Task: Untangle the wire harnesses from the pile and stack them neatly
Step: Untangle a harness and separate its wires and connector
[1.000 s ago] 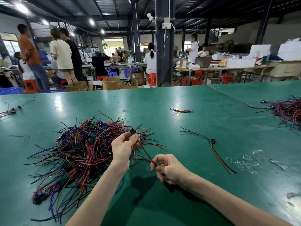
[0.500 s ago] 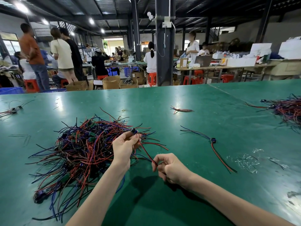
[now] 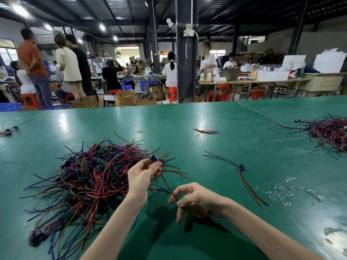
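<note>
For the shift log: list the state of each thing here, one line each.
Left hand: pinches the held harness at its plug.
Right hand: pinches that harness's wires lower down.
Held harness: taut between both hands.
Pile: tangled, beside the left hand.
Single harness: lying flat, apart from the pile.
Far pile: heaped at the frame's right edge.

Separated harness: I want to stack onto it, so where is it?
Head view: the separated harness lies on the green table, right of the right hand and beyond it, apart from the big pile at left.

Head cam, wide-angle, faces fwd + down across table [image 3: 262,139]; near edge close.
</note>
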A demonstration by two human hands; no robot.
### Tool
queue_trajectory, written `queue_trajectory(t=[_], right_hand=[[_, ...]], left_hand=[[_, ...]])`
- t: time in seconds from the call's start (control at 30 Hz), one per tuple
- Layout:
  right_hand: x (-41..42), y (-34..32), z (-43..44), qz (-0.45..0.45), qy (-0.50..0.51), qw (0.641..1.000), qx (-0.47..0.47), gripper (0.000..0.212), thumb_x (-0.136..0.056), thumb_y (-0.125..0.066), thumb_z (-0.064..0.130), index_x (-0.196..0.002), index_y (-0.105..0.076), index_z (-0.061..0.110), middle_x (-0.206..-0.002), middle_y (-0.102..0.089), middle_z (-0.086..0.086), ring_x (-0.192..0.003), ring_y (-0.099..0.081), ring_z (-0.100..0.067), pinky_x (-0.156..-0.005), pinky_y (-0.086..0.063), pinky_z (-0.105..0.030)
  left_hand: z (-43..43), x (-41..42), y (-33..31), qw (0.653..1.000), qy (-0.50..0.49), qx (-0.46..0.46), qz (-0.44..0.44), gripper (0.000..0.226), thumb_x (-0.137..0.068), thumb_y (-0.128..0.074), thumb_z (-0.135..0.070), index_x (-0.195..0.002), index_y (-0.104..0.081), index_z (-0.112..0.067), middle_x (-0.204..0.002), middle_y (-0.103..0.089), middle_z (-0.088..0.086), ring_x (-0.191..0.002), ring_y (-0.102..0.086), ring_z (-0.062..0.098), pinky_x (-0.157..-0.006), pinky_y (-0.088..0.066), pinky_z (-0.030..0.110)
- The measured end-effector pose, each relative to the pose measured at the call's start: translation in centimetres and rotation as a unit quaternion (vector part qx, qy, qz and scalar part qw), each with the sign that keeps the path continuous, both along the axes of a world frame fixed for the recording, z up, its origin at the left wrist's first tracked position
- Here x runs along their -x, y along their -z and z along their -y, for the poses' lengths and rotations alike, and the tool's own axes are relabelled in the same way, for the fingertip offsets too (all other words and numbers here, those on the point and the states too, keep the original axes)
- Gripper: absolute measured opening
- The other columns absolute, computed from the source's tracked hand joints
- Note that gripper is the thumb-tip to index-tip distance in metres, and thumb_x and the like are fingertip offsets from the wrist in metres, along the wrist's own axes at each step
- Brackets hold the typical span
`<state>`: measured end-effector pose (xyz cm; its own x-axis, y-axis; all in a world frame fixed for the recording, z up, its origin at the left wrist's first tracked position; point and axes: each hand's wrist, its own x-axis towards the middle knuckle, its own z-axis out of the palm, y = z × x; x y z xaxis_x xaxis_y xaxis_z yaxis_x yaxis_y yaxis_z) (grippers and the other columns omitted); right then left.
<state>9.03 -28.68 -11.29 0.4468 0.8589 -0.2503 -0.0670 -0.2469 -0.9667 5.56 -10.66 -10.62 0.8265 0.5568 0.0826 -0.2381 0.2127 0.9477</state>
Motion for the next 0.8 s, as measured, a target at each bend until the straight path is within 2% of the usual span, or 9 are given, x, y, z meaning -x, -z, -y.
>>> queue_trajectory(t=[0.1, 0.2, 0.27, 0.37, 0.43, 0.53, 0.63, 0.7, 0.8], right_hand=[[-0.8, -1.1, 0.6, -0.033, -0.027, 0.999, -0.003, 0.027, -0.086, -0.055, 0.033, -0.102, -0.057, 0.012, -0.090, -0.073, -0.015, -0.027, -0.020, -0.006, -0.030, -0.020, -0.013], [-1.3, -2.0, 0.7, 0.032, 0.036, 0.999, 0.021, 0.036, -0.088, -0.055, 0.052, -0.098, -0.068, 0.020, -0.099, -0.072, -0.013, -0.030, -0.021, -0.005, -0.030, -0.019, -0.014], [-1.4, -1.8, 0.4, 0.077, 0.092, 0.993, 0.003, 0.033, -0.089, -0.057, 0.048, -0.093, -0.070, 0.017, -0.098, -0.071, -0.014, -0.031, -0.023, -0.004, -0.031, -0.017, -0.015], [-1.2, -0.8, -0.3, 0.084, 0.159, 0.983, -0.038, 0.021, -0.090, -0.062, 0.030, -0.080, -0.068, 0.012, -0.077, -0.065, -0.015, -0.033, -0.024, -0.004, -0.032, -0.017, -0.013], [-1.2, -0.6, -0.5, 0.076, 0.175, 0.980, -0.051, 0.014, -0.089, -0.064, 0.020, -0.083, -0.067, 0.008, -0.068, -0.060, -0.009, -0.033, -0.025, -0.003, -0.031, -0.020, -0.014], [-1.7, -0.4, -0.5, 0.092, 0.191, 0.976, -0.057, 0.018, -0.089, -0.064, 0.011, -0.090, -0.063, -0.007, -0.060, -0.061, 0.000, -0.031, -0.032, -0.005, -0.030, -0.026, -0.016], [-1.9, -0.1, -0.5, 0.068, 0.219, 0.970, -0.079, 0.013, -0.090, -0.060, 0.005, -0.079, -0.057, 0.000, -0.059, -0.059, -0.003, -0.028, -0.031, -0.008, -0.030, -0.028, -0.017], [-2.2, -0.3, -0.2, 0.055, 0.252, 0.962, -0.093, 0.015, -0.091, -0.058, 0.004, -0.076, -0.056, 0.004, -0.061, -0.057, -0.006, -0.029, -0.030, -0.008, -0.031, -0.028, -0.016], [-4.5, -1.7, 1.6, 0.083, 0.332, 0.933, -0.111, 0.018, -0.090, -0.058, 0.003, -0.072, -0.056, 0.003, -0.060, -0.057, -0.007, -0.028, -0.031, -0.009, -0.031, -0.026, -0.016]], left_hand=[[0.6, -0.2, -0.1, 1.000, 0.029, 0.007, -0.002, 0.010, -0.085, -0.061, 0.006, -0.090, -0.064, -0.001, -0.071, -0.072, 0.003, -0.058, -0.064, 0.006, -0.054, -0.052, 0.016], [1.5, -0.2, -0.1, 0.997, 0.075, -0.016, -0.019, 0.010, -0.084, -0.062, 0.005, -0.091, -0.064, -0.002, -0.071, -0.072, 0.005, -0.062, -0.065, 0.009, -0.055, -0.053, 0.018], [2.3, 0.0, 0.3, 0.993, 0.108, -0.028, -0.033, 0.013, -0.083, -0.063, 0.005, -0.094, -0.063, -0.003, -0.072, -0.072, 0.007, -0.063, -0.066, 0.011, -0.058, -0.055, 0.021], [3.1, 0.1, 0.7, 0.990, 0.130, -0.038, -0.042, 0.017, -0.082, -0.064, 0.005, -0.094, -0.061, -0.006, -0.072, -0.073, 0.007, -0.062, -0.064, 0.013, -0.065, -0.051, 0.026], [3.3, 0.0, 0.7, 0.990, 0.133, -0.028, -0.046, 0.020, -0.082, -0.064, 0.006, -0.094, -0.060, -0.009, -0.072, -0.073, 0.007, -0.060, -0.063, 0.011, -0.063, -0.051, 0.023], [3.5, -0.3, 0.6, 0.988, 0.143, 0.000, -0.064, 0.022, -0.082, -0.064, 0.002, -0.098, -0.058, -0.011, -0.075, -0.074, 0.003, -0.059, -0.064, 0.006, -0.058, -0.049, 0.016], [3.5, -0.2, 0.8, 0.981, 0.175, -0.022, -0.081, 0.022, -0.085, -0.063, -0.007, -0.105, -0.058, -0.015, -0.088, -0.075, -0.001, -0.074, -0.067, 0.004, -0.068, -0.048, 0.021], [3.5, 0.0, 0.9, 0.977, 0.190, -0.030, -0.093, 0.026, -0.087, -0.062, -0.012, -0.113, -0.060, -0.016, -0.099, -0.074, 0.000, -0.085, -0.067, 0.008, -0.073, -0.048, 0.025], [3.4, -0.1, 0.7, 0.977, 0.187, -0.011, -0.105, 0.022, -0.092, -0.057, -0.015, -0.113, -0.060, -0.013, -0.103, -0.073, 0.002, -0.088, -0.065, 0.014, -0.070, -0.051, 0.026]])
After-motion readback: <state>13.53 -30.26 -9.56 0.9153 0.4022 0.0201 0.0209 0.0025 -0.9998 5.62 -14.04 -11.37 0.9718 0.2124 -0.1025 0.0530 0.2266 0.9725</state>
